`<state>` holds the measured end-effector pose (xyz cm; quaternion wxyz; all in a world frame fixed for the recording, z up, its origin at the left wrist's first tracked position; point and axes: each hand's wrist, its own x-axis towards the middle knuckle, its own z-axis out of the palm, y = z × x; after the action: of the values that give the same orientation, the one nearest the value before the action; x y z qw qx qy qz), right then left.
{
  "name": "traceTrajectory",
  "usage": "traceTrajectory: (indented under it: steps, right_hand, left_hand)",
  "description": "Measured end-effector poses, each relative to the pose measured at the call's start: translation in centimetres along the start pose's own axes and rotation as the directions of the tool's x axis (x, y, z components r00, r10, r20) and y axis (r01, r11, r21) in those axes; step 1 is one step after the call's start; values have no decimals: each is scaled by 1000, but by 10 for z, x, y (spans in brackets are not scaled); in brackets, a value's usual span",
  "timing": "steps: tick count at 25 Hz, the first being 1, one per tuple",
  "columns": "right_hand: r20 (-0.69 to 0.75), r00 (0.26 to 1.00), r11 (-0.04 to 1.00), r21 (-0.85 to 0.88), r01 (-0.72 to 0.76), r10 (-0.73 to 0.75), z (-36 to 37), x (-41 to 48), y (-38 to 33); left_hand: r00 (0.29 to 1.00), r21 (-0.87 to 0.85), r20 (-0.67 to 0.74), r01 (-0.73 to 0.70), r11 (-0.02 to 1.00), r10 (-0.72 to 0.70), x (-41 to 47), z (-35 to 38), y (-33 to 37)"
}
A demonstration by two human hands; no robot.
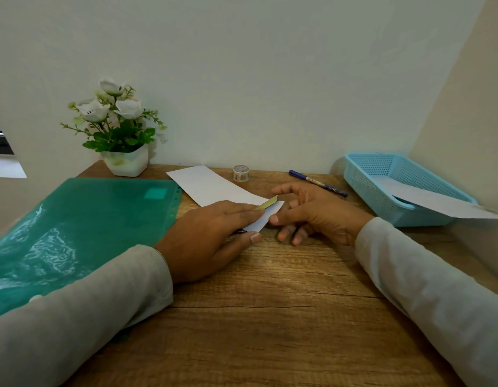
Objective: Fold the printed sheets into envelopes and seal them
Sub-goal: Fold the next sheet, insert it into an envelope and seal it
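A white envelope (pixel 211 185) lies slanted on the wooden desk (pixel 270 303), reaching from the back toward the middle. My left hand (pixel 211 238) lies flat over its near end and grips a small folded white sheet (pixel 263 217) with a yellowish edge between fingers and thumb. My right hand (pixel 315 213) is at the sheet's right end, thumb touching its corner, the other fingers spread and curled. A small roll of patterned tape (pixel 241 173) stands behind the envelope by the wall.
A green plastic folder (pixel 83 233) covers the desk's left side. A white flower pot (pixel 125 160) stands at the back left. A blue pen (pixel 317 182) lies behind my right hand. A light-blue mesh basket (pixel 362 180) at right holds a white envelope (pixel 437 202) sticking out.
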<state>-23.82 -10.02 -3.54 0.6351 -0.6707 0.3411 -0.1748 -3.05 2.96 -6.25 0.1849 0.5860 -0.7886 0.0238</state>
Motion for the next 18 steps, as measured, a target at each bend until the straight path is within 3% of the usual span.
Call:
traceTrajectory:
  steps: [6, 14, 18]
  right_hand:
    - [-59, 998, 1000, 6, -11, 12, 13, 7, -1]
    - [-174, 985, 999, -49, -3, -5, 21, 10, 3]
    - [-136, 991, 998, 70, -2, 12, 19, 10, 3]
  left_hand:
    - [995, -4, -53, -83, 997, 83, -1, 1, 5]
    - [996, -26, -48, -79, 997, 78, -2, 1, 10]
    - [1000, -75, -24, -22, 997, 20, -2, -2, 15]
